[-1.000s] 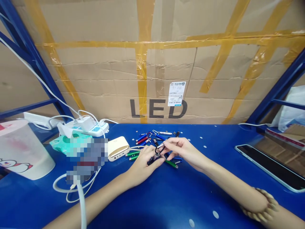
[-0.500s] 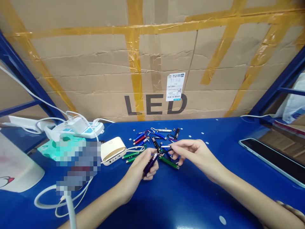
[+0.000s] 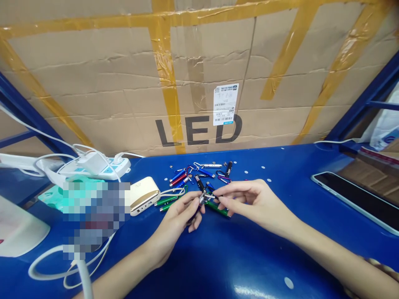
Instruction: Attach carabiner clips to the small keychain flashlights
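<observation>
My left hand (image 3: pixel 179 214) is shut on a small dark keychain flashlight (image 3: pixel 203 199), and its fingers hide most of the body. Only the silver metal end shows. My right hand (image 3: pixel 249 201) reaches in from the right, with thumb and fingertips pinched on a thin silver metal piece (image 3: pixel 209 195) right at that flashlight's end. Just below my right fingers lies a green keychain flashlight (image 3: pixel 217 209). Several more flashlights with carabiner clips (image 3: pixel 195 176) lie scattered on the blue table (image 3: pixel 249 270) beyond my hands.
A cream power bank (image 3: pixel 144 196) lies left of my hands, near a white power strip (image 3: pixel 93 168) with white cables. A pixelated patch covers the area left of it. A dark tablet or phone (image 3: pixel 352 201) lies at the right, and a taped cardboard carton (image 3: pixel 199 74) stands behind the table.
The view has tilted upward and shifted. My hands have come closer together, and the flashlight in my left hand has swung so its end meets my right fingertips, with its body now hidden.
</observation>
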A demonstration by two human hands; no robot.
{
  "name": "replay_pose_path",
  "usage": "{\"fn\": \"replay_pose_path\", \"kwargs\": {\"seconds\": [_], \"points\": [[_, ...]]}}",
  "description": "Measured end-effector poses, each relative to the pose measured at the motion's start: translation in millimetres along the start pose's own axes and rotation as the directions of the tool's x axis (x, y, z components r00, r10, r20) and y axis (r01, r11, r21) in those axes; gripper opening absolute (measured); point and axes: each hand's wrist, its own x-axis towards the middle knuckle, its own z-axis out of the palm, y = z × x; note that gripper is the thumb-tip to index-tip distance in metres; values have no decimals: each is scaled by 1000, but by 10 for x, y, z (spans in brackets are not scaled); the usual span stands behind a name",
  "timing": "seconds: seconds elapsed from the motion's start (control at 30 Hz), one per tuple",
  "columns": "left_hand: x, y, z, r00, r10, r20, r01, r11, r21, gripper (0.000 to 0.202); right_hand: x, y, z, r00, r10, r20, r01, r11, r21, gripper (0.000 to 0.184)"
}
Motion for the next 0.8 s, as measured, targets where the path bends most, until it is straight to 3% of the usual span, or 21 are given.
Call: {"fn": "replay_pose_path", "kwargs": {"seconds": [0.17,0.3,0.47,0.63,0.7,0.8], "points": [[2,2,-32,999,32,-28,-32,999,-19,31,1,7,3,996,-64,-54,54,983,-174,17],[6,17,-21,1000,23,-17,-23,1000,6,23,35,62,-22,996,-38,-78,28,992,-126,25],[28,-4,-23,997,48,54,-58,978,198,30,57,94,-63,992,-52,-116,40,994,-102,27],[43,-68,-45,990,86,115,-116,949,292,32,49,105,-38,1000,0,16,3,982,-187,27],[36,-76,-44,989,113,96,-140,927,349,31,37,126,-12,997,-37,71,53,969,-242,29],[16,-69,-35,980,191,62,-196,842,503,28,5,186,28,959,-250,137,284,864,-416,28]]}}
